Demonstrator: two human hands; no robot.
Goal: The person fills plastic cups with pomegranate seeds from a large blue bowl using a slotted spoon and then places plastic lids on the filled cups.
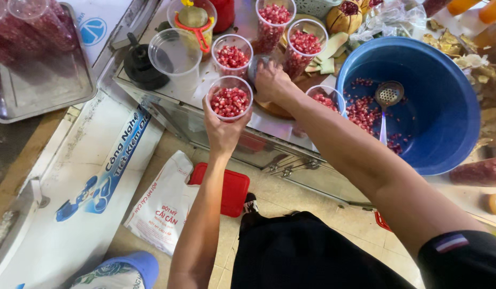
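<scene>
Pomegranate seeds filled the clear plastic cup [229,98] that the left hand [222,131] held up from below at the near edge of the worktop [269,122], its fingers wrapped around the cup's sides. The right hand [271,81] reached further in, just beyond that cup, with its fingers curled down over a small greyish object [255,67] on the worktop; whether they gripped it could not be told. Around the hands stood more cups: an empty cup [175,53] to the left, a short seed cup [232,53] just behind the held one, two tall seed cups [273,24] at the back, and another partly hidden under the right forearm. To the right sat a big blue basin [446,107] with loose seeds scattered on its bottom and a slotted ladle [388,96] resting inside. A cut pomegranate [344,18] and strips of peel lay behind the basin. A metal tray [23,99] stood at far left, and a red lid [232,190] lay on the tiled floor below.
</scene>
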